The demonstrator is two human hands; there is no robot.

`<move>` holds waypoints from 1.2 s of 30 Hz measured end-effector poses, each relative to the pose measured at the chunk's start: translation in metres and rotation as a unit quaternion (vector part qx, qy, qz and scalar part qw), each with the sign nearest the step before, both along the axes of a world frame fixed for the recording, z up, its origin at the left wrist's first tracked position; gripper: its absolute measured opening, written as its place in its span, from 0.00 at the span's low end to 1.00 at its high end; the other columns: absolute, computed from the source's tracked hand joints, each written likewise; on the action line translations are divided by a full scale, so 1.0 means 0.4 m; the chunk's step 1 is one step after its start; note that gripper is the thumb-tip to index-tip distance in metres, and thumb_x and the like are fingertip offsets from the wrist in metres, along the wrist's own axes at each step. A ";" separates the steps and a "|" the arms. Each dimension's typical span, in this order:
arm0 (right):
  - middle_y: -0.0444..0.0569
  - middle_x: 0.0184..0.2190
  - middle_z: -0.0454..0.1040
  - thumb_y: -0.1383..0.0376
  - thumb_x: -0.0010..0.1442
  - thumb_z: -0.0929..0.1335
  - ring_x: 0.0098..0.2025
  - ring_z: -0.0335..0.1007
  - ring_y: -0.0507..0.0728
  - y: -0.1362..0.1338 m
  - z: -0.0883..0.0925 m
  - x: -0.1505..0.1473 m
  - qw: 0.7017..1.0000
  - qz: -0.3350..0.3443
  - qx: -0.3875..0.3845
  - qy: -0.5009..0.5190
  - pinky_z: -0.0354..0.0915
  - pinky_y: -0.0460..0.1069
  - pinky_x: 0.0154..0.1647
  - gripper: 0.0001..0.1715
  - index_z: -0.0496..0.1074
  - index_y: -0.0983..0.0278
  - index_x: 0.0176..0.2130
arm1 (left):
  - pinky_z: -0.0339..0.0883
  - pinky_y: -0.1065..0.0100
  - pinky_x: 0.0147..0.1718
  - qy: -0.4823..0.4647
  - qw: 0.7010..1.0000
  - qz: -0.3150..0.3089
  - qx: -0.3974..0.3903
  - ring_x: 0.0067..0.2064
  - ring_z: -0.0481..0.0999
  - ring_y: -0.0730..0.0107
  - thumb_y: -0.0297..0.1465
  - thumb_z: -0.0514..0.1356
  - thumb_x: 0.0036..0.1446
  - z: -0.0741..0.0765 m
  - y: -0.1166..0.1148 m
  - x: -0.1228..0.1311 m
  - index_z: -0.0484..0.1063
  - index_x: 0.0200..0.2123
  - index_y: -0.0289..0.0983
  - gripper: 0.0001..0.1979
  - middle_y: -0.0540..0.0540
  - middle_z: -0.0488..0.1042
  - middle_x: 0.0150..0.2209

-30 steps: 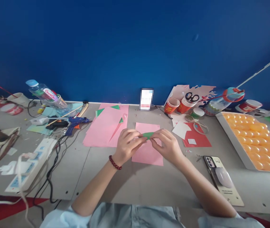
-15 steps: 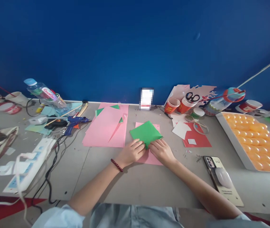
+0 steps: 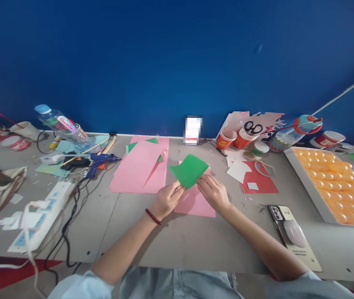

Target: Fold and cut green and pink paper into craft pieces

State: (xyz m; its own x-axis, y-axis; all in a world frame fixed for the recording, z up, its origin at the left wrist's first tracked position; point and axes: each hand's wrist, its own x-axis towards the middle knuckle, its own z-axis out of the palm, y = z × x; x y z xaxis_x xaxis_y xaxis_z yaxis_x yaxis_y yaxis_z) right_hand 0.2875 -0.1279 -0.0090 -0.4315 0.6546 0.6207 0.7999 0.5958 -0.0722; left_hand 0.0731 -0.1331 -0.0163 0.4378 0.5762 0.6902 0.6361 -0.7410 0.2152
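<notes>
A sheet of green paper (image 3: pixel 190 169) is held up slightly bent, one corner toward me. My left hand (image 3: pixel 168 200), with a dark red bead bracelet (image 3: pixel 153 216) at the wrist, pinches its lower left edge. On the lower right edge, the fingers of my right hand (image 3: pixel 214 192) are closed. Beneath the green paper lies a pink sheet (image 3: pixel 194 204) on the grey table, partly covered by the green paper and my hands.
Left of my hands are larger pink sheets (image 3: pixel 135 172), a blue glue gun (image 3: pixel 100 162) and a white power strip (image 3: pixel 41 218). Rightward lie red paper (image 3: pixel 265 185), a phone (image 3: pixel 293 236) and a tray of orange balls (image 3: pixel 307 191). Paper cups (image 3: pixel 225 139) holding scissors (image 3: pixel 253 128) stand behind.
The green paper has been lifted off the pink sheet and turned a little, shifting slightly up and left. Both hands have gone from pressing near its bottom corner to gripping its edges.
</notes>
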 end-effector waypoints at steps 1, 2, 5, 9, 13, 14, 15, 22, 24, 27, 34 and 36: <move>0.52 0.38 0.75 0.73 0.63 0.60 0.43 0.72 0.56 0.001 -0.001 -0.002 1.000 0.003 -0.005 0.003 0.67 0.48 0.39 0.13 0.71 0.64 0.41 | 0.72 0.70 0.34 0.004 1.000 -0.007 0.015 0.36 0.78 0.70 0.25 0.54 0.62 0.002 0.000 -0.003 0.70 0.42 0.37 0.08 0.45 0.76 0.38; 0.53 0.40 0.75 0.73 0.63 0.60 0.44 0.72 0.56 0.002 -0.006 -0.003 1.000 0.007 -0.014 0.005 0.68 0.49 0.39 0.14 0.71 0.64 0.42 | 0.73 0.69 0.37 0.017 0.999 -0.016 0.032 0.39 0.78 0.68 0.25 0.54 0.62 0.004 0.000 -0.006 0.70 0.42 0.37 0.07 0.44 0.76 0.38; 0.53 0.42 0.76 0.73 0.62 0.60 0.46 0.71 0.57 0.001 -0.028 -0.004 0.998 0.015 -0.058 -0.001 0.70 0.50 0.41 0.15 0.71 0.63 0.44 | 0.72 0.63 0.42 0.098 0.992 -0.037 0.077 0.44 0.76 0.64 0.22 0.54 0.60 0.008 -0.004 -0.009 0.71 0.40 0.36 0.08 0.43 0.76 0.41; 0.52 0.44 0.76 0.72 0.61 0.62 0.47 0.70 0.59 -0.006 -0.047 -0.001 0.993 0.020 -0.116 -0.003 0.69 0.55 0.45 0.15 0.72 0.62 0.44 | 0.69 0.58 0.46 0.177 0.982 -0.069 0.020 0.48 0.73 0.60 0.23 0.52 0.59 0.010 -0.016 0.006 0.72 0.37 0.35 0.09 0.39 0.75 0.44; 0.53 0.47 0.74 0.71 0.60 0.63 0.48 0.68 0.61 -0.016 -0.040 0.005 0.985 0.020 -0.171 0.017 0.68 0.58 0.46 0.15 0.71 0.62 0.46 | 0.63 0.55 0.55 0.164 0.980 -0.088 -0.076 0.56 0.68 0.54 0.29 0.54 0.58 0.007 -0.027 0.034 0.70 0.47 0.30 0.16 0.35 0.72 0.50; 0.53 0.47 0.74 0.71 0.60 0.64 0.49 0.68 0.61 -0.016 -0.038 0.006 0.983 0.022 -0.181 0.022 0.67 0.58 0.46 0.15 0.71 0.62 0.46 | 0.61 0.55 0.56 0.163 0.978 -0.087 -0.093 0.58 0.66 0.54 0.30 0.53 0.58 0.005 -0.028 0.040 0.67 0.51 0.28 0.19 0.34 0.70 0.53; 0.52 0.48 0.74 0.71 0.60 0.64 0.49 0.68 0.61 -0.015 -0.037 0.008 0.981 0.024 -0.190 0.030 0.67 0.58 0.47 0.15 0.71 0.62 0.46 | 0.60 0.55 0.57 0.164 0.977 -0.086 -0.107 0.59 0.64 0.54 0.31 0.53 0.58 0.002 -0.028 0.044 0.65 0.54 0.28 0.22 0.34 0.68 0.55; 0.49 0.37 0.77 0.66 0.59 0.66 0.41 0.70 0.59 0.056 -0.050 0.025 0.963 -0.015 -0.233 0.132 0.64 0.55 0.43 0.05 0.72 0.62 0.38 | 0.56 0.55 0.58 0.200 0.965 -0.087 -0.145 0.60 0.62 0.52 0.34 0.53 0.59 -0.004 -0.028 0.045 0.61 0.57 0.28 0.24 0.35 0.65 0.59; 0.48 0.33 0.76 0.65 0.58 0.67 0.38 0.70 0.59 0.083 -0.057 0.029 0.960 -0.031 -0.231 0.154 0.63 0.55 0.42 0.04 0.72 0.62 0.35 | 0.56 0.55 0.57 0.205 0.965 -0.087 -0.142 0.59 0.63 0.52 0.34 0.54 0.59 -0.001 -0.028 0.045 0.62 0.56 0.27 0.24 0.34 0.64 0.58; 0.47 0.30 0.75 0.65 0.56 0.68 0.35 0.69 0.58 0.111 -0.065 0.033 0.953 -0.047 -0.237 0.181 0.62 0.54 0.40 0.03 0.70 0.62 0.31 | 0.59 0.55 0.54 0.208 0.964 -0.088 -0.142 0.57 0.63 0.52 0.34 0.55 0.58 0.010 -0.022 0.053 0.62 0.55 0.29 0.24 0.34 0.66 0.56; 0.45 0.27 0.71 0.66 0.53 0.67 0.31 0.67 0.56 0.125 -0.069 0.038 0.938 -0.048 -0.255 0.229 0.64 0.52 0.36 0.05 0.67 0.62 0.26 | 0.66 0.58 0.41 0.207 0.960 -0.054 -0.180 0.43 0.70 0.56 0.37 0.53 0.61 0.040 0.021 0.111 0.67 0.46 0.32 0.15 0.39 0.71 0.40; 0.47 0.29 0.71 0.65 0.53 0.67 0.32 0.67 0.55 0.130 -0.070 0.041 0.929 -0.045 -0.265 0.255 0.65 0.51 0.35 0.05 0.67 0.62 0.26 | 0.66 0.58 0.43 0.192 0.965 -0.046 -0.174 0.45 0.70 0.57 0.33 0.54 0.61 0.032 0.031 0.122 0.69 0.41 0.32 0.10 0.39 0.71 0.41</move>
